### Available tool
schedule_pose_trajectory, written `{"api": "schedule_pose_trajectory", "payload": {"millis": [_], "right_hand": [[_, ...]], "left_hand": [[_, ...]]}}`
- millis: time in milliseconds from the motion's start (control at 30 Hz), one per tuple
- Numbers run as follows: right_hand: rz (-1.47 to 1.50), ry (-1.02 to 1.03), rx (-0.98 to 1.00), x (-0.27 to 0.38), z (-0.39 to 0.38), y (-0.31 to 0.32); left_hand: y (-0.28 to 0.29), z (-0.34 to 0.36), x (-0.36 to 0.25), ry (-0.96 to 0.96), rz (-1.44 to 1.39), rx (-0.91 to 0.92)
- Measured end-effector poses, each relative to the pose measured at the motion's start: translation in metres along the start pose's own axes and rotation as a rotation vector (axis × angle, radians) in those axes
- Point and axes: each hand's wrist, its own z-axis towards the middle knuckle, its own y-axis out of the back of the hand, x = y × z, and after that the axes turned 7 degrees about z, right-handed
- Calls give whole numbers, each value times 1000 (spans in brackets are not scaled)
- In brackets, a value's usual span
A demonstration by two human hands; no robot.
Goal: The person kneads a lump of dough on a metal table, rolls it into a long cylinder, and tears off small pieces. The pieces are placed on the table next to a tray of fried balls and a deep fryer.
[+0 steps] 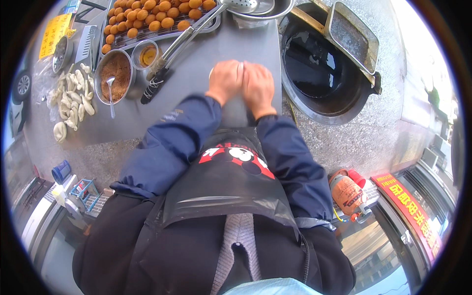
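My left hand (225, 79) and my right hand (258, 88) are closed side by side over the steel table (191, 113). A sliver of something pale shows behind my left hand, mostly hidden. To their left lie a long-handled skimmer (174, 49), a black-gripped tool (152, 88), a small bowl of yellow liquid (145, 56), a bowl of brown granules (114, 70) with a spoon (110, 91), and a pile of pale dough pieces (73, 101).
A wire tray of brown fried balls (160, 14) is at the top. At right stands a wide pan of dark oil (307, 66) with a metal mesh tray (349, 42). An orange gas cylinder (349, 191) sits lower right. A yellow sign (54, 34) is upper left.
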Motion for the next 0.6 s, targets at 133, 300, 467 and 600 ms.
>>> {"api": "schedule_pose_trajectory", "payload": {"millis": [133, 300, 467, 600], "right_hand": [[-143, 41, -114, 4, -39, -10], [-97, -172, 16, -36, 16, -27], [-71, -152, -18, -65, 65, -42], [-39, -120, -72, -92, 92, -58]], "left_hand": [[-28, -38, 6, -175, 48, -400], [-43, 27, 21, -34, 134, -182], [-46, 79, 27, -32, 66, -326], [-58, 107, 34, 32, 123, -316]]}}
